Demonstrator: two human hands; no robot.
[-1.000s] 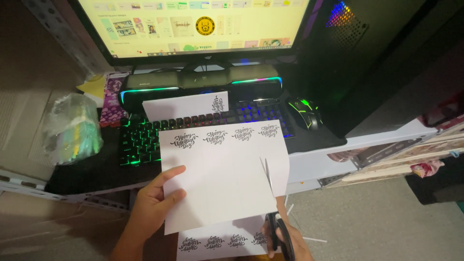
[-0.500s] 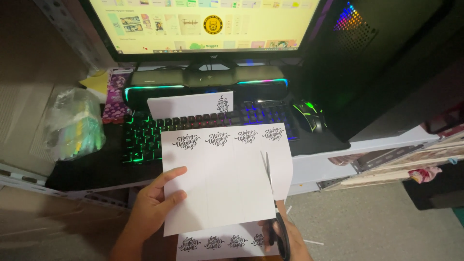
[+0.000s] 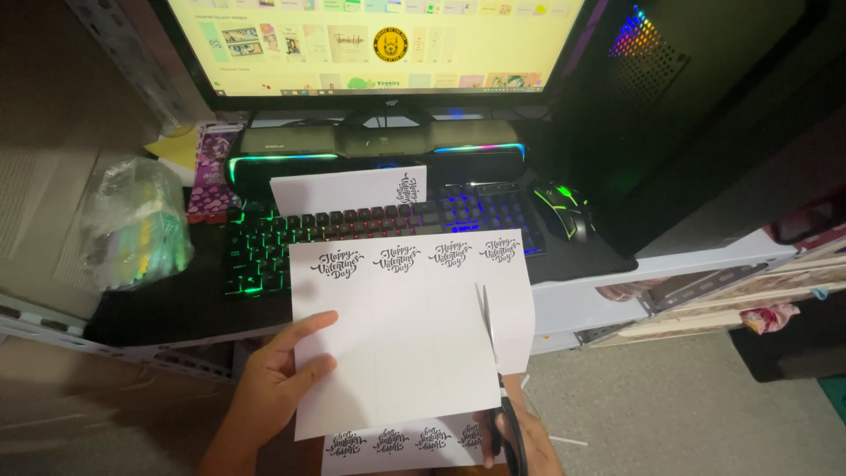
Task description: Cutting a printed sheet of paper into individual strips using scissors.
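Paper sheet (image 3: 397, 344) between both hands

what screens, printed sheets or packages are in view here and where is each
Monitor: top centre, wide, black frame, bright yellowish page.
Printed white sheet: centre, held by left hand, black script motifs along top edge, partly cut by scissors.
Smaller white sheet: on keyboard.
Clear plastic bag: left, crumpled, greenish contents.

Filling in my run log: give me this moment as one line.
left hand: holds sheet | right hand: scissors partway up right strip | second sheet: on keyboard | monitor: on
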